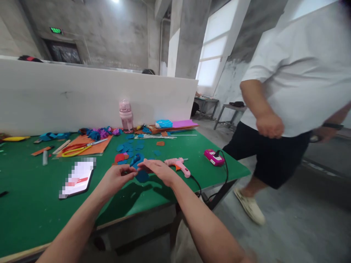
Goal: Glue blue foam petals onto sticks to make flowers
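Close to the table's front edge, my left hand [120, 176] is closed in a pinch on a curled blue petal piece [138, 159], which looks like felt or paper. From the other side my right hand [160, 170] meets it, fingers together and fingertips at the piece; its thumb is hidden. A rounded blue piece [142, 177] shows just below the fingertips. Behind the hands lie several loose blue cut-outs [126, 147] and a red-brown one [119, 157]. A pink glue gun [179, 165] rests right of my right hand.
A phone [78, 179], scissors [82, 147] and an orange sheet [102, 147] lie left on the green table [35, 204]. A pink bottle [126, 116] stands by the white partition [82, 98]. A magenta power box [214, 157] with a cable sits right. A person [298, 80] stands beyond the table's right end.
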`<state>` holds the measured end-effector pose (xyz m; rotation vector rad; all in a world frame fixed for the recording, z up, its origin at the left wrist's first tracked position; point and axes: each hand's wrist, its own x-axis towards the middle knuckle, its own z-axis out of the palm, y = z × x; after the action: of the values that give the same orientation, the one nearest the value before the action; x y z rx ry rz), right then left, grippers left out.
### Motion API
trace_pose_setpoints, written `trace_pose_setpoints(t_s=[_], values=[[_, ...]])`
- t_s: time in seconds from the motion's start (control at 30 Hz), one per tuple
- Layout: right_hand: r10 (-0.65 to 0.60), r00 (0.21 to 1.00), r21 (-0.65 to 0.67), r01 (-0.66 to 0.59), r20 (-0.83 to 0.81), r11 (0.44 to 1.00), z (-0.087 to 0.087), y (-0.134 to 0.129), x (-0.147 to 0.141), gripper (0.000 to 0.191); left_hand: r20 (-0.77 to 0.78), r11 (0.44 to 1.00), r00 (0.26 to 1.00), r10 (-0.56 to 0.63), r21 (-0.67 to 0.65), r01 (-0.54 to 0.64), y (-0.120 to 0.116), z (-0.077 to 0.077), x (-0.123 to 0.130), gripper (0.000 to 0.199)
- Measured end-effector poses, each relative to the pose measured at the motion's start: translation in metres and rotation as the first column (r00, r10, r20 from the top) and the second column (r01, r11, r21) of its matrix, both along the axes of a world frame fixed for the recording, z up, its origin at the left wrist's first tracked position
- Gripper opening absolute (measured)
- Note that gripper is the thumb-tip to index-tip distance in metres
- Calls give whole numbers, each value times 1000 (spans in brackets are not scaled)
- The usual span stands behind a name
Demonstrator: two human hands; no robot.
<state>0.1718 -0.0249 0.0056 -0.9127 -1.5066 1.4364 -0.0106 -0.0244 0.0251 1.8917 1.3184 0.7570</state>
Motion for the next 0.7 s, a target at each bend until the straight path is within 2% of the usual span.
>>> trace_pose_setpoints(t_s=[0.17,0.27,0.43,0.7], values=[[37,998,-10,-36,54,999,-7,4,-10,46,30,998,1000,-5,-66,7,-2,-1,-3,36],[7,992,33,-11,124,999,-10,5,-11,45,15,997,1000,-6,-83,7,-5,3,-1,35],[38,969,85,-61,245,995,-14,3,-8,43,-7,997,1000,-7,-76,6,-8,4,3,32],[-52,933,113,12,357,994,-1,-5,-3,24,-29,1000,1000,-2,-24,2,-8,7,7,29]])
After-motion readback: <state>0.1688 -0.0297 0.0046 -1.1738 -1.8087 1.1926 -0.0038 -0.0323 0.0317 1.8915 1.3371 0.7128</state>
